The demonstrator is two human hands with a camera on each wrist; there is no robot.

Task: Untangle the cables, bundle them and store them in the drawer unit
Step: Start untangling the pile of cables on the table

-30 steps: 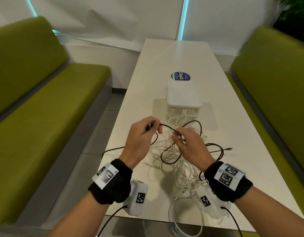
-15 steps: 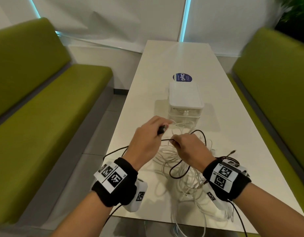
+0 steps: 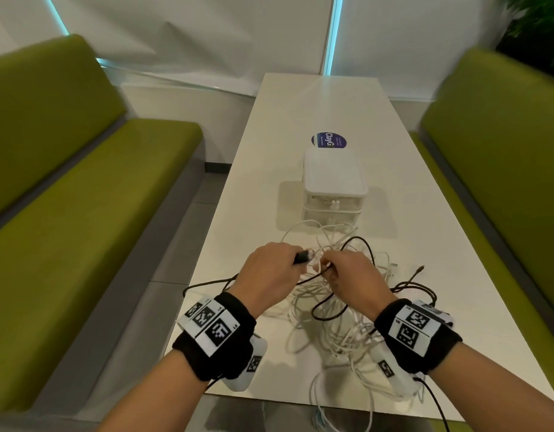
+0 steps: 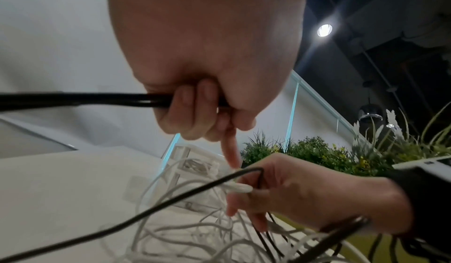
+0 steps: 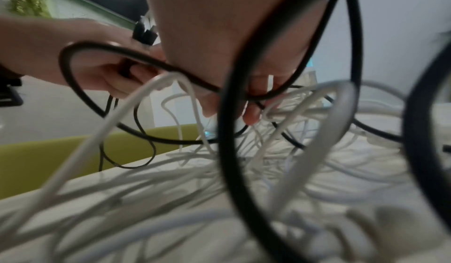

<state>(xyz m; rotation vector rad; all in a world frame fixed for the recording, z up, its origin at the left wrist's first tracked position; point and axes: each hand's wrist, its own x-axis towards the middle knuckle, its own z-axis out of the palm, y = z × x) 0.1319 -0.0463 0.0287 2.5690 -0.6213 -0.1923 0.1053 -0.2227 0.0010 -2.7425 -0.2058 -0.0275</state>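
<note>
A: While the left hand (image 3: 269, 275) grips the black cable (image 3: 356, 244) behind its plug, where is the tangle?

B: On the near table (image 3: 300, 120), before the drawer unit (image 3: 333, 182). The right hand (image 3: 355, 279) pinches black and white cables (image 3: 303, 304).

A: Handling?

B: Probably light, limp, snag-prone; hold at plugs. Crossings beneath hands are hidden.

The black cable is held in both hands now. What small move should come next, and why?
Probably the left hand should draw the black cable plug end back toward the person, out of the white cables. It grips that end, while the right hand pinches the black cable's loop where it still crosses the white tangle.
</note>
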